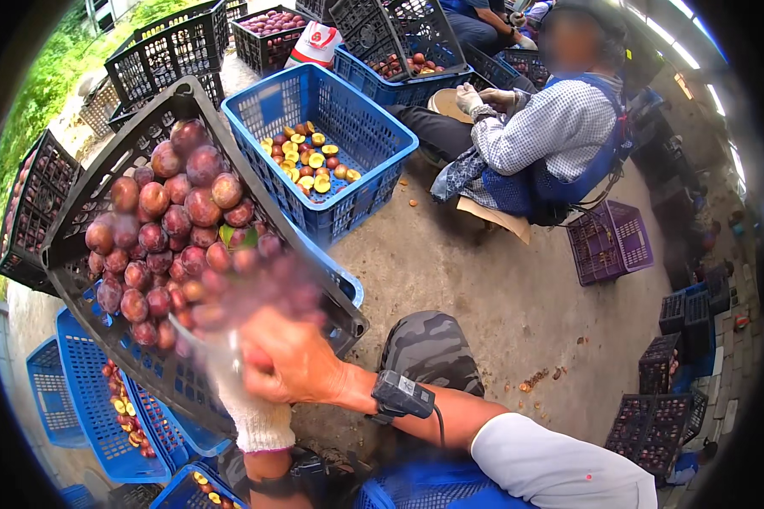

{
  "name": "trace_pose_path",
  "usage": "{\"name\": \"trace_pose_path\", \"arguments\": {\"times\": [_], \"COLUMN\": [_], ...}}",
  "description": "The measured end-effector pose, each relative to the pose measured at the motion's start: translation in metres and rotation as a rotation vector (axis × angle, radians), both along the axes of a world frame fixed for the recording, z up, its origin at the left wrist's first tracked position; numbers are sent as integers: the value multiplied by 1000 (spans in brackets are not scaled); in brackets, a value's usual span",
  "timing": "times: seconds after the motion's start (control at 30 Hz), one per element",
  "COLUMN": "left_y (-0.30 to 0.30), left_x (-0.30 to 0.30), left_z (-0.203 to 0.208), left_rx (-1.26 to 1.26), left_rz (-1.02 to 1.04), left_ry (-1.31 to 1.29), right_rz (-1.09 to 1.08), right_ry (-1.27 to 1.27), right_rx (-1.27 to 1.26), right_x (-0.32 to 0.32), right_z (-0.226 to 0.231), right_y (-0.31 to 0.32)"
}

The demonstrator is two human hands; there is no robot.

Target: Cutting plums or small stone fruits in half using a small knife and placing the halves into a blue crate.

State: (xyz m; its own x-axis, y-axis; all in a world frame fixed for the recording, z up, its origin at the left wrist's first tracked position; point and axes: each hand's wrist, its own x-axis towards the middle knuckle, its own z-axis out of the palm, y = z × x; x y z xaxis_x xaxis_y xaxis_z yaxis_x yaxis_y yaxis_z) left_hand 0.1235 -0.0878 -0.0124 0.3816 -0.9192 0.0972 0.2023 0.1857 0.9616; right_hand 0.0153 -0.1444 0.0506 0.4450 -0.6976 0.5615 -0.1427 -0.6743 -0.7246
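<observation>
My right hand [290, 352] is bare and closed over the near edge of a black crate of plums, its fingers curled about a red plum [259, 358]. Just beside and partly beneath it is my left hand [236, 386], in a white knitted glove, with its fingers blurred and partly covered. A pale, thin streak, perhaps a blade, shows by the left fingers, too smeared to name. Whole dark red plums [176, 222] are heaped in the tilted black crate [58, 248], a green leaf [227, 235] among them. Part of the heap near my hands is blurred.
Ahead, a blue crate [367, 174] holds halved yellow-fleshed plums [304, 157]. Another blue crate [95, 417] with plum pieces stands at left. A seated person in white gloves [560, 140] works at front right, near a purple crate [607, 246]. More black crates [645, 424] line the right.
</observation>
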Motion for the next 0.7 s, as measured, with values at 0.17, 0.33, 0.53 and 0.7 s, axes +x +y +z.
{"name": "trace_pose_path", "arguments": {"times": [0.17, 0.33, 0.53, 0.7], "left_y": [0, -6, -21, -27], "left_x": [12, 18, 9, 12], "left_z": [6, 1, -18, -22], "left_rx": [-54, -14, -268, -367], "left_rz": [-156, -101, -110, -104], "left_ry": [560, 181, 645, 692], "right_rz": [29, 114, 88, -75], "right_ry": [12, 128, 43, -135], "right_rx": [-61, -193, -230, -256], "right_x": [2, 13, 12, 36], "right_z": [0, -7, -2, -27], "right_y": [-3, -12, -22, -17]}}
